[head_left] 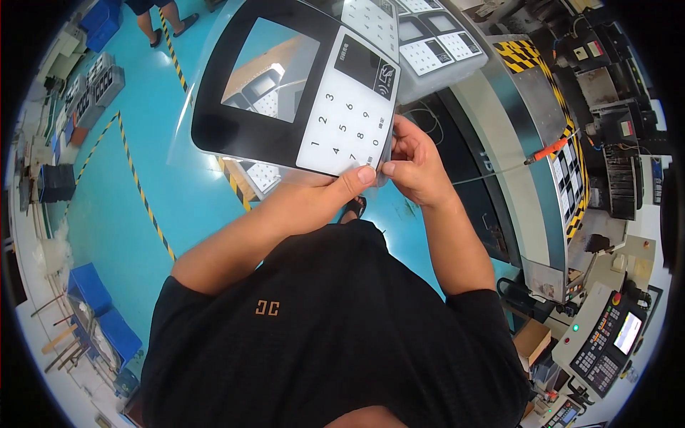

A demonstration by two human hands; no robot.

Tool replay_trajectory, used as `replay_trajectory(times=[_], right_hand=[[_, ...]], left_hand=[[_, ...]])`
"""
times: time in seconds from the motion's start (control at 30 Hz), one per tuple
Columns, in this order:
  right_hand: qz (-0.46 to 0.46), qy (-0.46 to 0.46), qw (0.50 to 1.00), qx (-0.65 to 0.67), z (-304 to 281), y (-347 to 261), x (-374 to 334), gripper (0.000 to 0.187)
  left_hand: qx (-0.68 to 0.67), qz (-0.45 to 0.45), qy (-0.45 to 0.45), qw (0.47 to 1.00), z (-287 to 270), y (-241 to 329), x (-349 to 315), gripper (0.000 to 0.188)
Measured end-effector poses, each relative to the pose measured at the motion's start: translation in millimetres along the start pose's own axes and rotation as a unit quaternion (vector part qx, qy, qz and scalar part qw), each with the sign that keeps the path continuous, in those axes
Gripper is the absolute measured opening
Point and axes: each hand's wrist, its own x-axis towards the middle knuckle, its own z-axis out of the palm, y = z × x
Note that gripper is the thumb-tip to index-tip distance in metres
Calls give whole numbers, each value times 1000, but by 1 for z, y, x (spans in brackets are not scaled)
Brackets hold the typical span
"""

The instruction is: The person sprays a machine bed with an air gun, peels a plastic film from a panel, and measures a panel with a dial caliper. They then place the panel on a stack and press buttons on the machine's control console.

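A flat keypad panel (275,135), black with a white key area and a see-through window, is tilted up in front of me. Clear film sticks out past its left and lower edges. My left hand (342,189) grips the panel's lower right corner, its thumb lying on the front face and the other fingers hidden behind. At that same corner my right hand (417,164) is closed, thumb against curled fingers, pinching the clear film (384,167) at the edge. Whether it also grips the panel itself cannot be made out.
Behind the panel, a stack of similar panels (442,68) stands by a machine with a striped edge (556,93). An orange-handled tool (548,151) lies there. A control console (603,342) is at right, blue bins (107,314) at left. Another person's legs (150,25) show far off.
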Motion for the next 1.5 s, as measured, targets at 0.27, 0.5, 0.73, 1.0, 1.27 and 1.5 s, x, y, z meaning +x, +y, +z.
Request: replay_trajectory(times=[0.27, 0.5, 0.73, 1.0, 1.27, 1.5], right_hand=[[5, 13, 1000, 10, -8, -5, 6, 77], [11, -1, 1000, 6, 9, -7, -4, 83], [-77, 23, 989, -124, 18, 14, -11, 72], [-71, 157, 966, -192, 10, 21, -17, 38], [-65, 316, 890, -321, -26, 34, -10, 26], [-41, 281, 959, -22, -8, 75, 14, 18]], left_hand=[[-33, 2, -11, 999, 0, 0, 16, 34], [-106, 10, 42, 993, -5, -9, 11, 34], [-320, -9, 34, 947, -6, -19, 25, 40], [-336, -47, 26, 940, -10, -30, 31, 35], [-314, -37, 42, 948, -9, -34, 34, 36], [-340, -29, 83, 936, -7, -65, 42, 41]])
